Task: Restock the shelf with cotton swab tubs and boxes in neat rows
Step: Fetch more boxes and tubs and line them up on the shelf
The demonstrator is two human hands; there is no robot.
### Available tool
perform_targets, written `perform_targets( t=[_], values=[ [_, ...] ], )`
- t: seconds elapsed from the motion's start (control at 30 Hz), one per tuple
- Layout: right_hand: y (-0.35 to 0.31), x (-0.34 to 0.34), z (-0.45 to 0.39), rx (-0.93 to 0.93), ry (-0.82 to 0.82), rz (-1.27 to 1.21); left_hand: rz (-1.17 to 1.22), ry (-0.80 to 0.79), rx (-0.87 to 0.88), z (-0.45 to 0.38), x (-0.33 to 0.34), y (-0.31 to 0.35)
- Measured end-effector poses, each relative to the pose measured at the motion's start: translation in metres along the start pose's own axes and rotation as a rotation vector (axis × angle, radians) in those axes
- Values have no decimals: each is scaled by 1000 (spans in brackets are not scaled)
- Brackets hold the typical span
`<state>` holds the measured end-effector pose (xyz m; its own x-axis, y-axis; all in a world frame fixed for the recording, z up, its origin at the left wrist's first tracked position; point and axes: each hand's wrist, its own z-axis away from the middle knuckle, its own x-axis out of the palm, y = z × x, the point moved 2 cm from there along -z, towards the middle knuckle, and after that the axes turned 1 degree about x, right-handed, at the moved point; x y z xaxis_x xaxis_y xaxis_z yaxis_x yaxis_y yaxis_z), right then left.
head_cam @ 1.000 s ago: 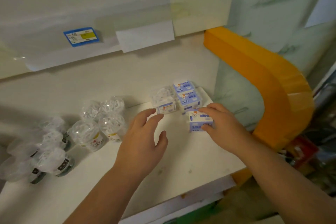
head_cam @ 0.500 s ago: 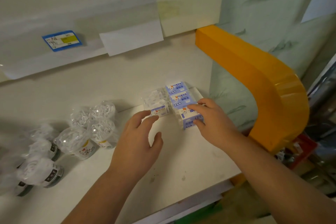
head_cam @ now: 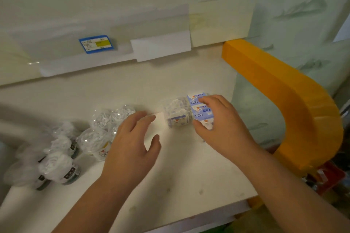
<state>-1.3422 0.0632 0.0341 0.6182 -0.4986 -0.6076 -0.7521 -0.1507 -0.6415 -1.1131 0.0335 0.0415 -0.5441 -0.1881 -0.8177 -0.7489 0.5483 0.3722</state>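
On the white shelf (head_cam: 189, 185), a row of blue-and-white cotton swab boxes (head_cam: 198, 108) runs back along the right edge. My right hand (head_cam: 221, 125) covers the nearest box, thumb at its front left corner and fingers over its top. Clear swab boxes (head_cam: 177, 113) stand just left of the blue row. My left hand (head_cam: 132, 147) hovers over the shelf with fingers spread and holds nothing. Round clear swab tubs (head_cam: 94, 138) sit to the left, partly behind that hand.
More round tubs with dark bases (head_cam: 60, 170) cluster at the far left. An orange curved bracket (head_cam: 295, 111) bounds the shelf on the right. A blue price tag (head_cam: 96, 44) and a white label (head_cam: 161, 47) hang on the shelf rail above.
My right hand pushed the nearest blue box back until it met the row. My left hand stayed hovering near the clear boxes. The view shifted a little.
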Motion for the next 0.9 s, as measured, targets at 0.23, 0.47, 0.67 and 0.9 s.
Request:
perform_targets(
  t=[0.23,0.47,0.67,0.9],
  values=[
    [-82,67,-11,-167,-131,-79,-135,120,-151,35,-77,-47],
    [-181,131,3,-316,-282,-210,-311,248,-352,100,-175,-84],
    [-286,164,34,-475,-347,-281,-323,432,-382,167,-256,-118],
    [-408,213,94,-590,-371,-235,-343,399,-554,267,-326,-201]
  ],
)
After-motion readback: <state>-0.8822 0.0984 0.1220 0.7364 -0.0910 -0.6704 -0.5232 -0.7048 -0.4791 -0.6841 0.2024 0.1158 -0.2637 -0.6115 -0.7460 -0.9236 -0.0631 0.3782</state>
